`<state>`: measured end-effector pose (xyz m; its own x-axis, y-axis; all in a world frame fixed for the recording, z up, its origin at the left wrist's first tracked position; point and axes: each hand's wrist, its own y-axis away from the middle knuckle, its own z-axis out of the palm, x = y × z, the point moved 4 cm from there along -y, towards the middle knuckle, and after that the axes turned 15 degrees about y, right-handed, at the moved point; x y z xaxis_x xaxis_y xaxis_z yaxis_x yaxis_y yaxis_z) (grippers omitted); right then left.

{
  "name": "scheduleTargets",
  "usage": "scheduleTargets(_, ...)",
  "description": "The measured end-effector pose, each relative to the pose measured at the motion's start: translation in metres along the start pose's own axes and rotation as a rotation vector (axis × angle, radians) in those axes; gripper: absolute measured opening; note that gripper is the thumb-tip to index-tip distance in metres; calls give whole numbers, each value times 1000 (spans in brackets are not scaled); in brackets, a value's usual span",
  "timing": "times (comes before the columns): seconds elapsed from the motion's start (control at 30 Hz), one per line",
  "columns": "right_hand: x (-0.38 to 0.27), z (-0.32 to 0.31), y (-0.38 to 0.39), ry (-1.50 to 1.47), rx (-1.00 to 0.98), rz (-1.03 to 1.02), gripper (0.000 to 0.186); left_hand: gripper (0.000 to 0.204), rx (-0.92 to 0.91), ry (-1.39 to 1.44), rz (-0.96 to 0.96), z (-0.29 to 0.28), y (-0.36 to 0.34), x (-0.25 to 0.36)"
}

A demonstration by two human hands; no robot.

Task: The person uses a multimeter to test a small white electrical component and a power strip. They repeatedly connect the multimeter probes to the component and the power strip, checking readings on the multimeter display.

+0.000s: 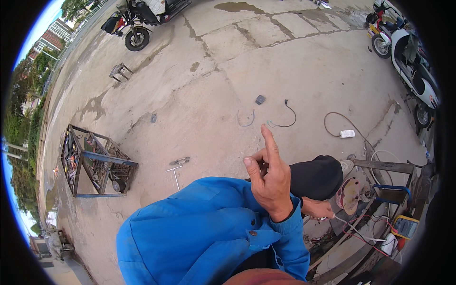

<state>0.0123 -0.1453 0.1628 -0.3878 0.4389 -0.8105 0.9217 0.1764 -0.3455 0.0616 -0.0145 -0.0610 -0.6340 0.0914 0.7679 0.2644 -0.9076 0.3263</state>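
Observation:
My right hand is raised in the middle of the view, coming out of a blue sleeve. Its index finger points up, the thumb sticks out to the left, the other fingers are curled, and it holds nothing. Right behind it is a person's head in a black cap, bent toward the ground at the right. A large blue jacket fills the lower centre; I cannot tell how much of it is my own arm or that person's back. My left hand is not in view.
On the cracked concrete, a metal-frame cart of tools stands at left and a T-shaped wrench lies nearby. A white power strip, loose cables, a cable reel and a yellow meter are at right. A motorcycle and scooters are parked at the back.

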Motion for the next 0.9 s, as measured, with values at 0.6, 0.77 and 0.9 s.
scheduleTargets(0.6,99,17,27,-93,99,283,12,47,-30,59,-56,14,-37,-6)
scheduleTargets(0.77,123,16,39,-224,53,455,16,47,-29,70,-52,25,-51,-5)
scheduleTargets(0.9,127,15,45,-260,-11,513,17,48,-27,74,-48,33,-57,-7)
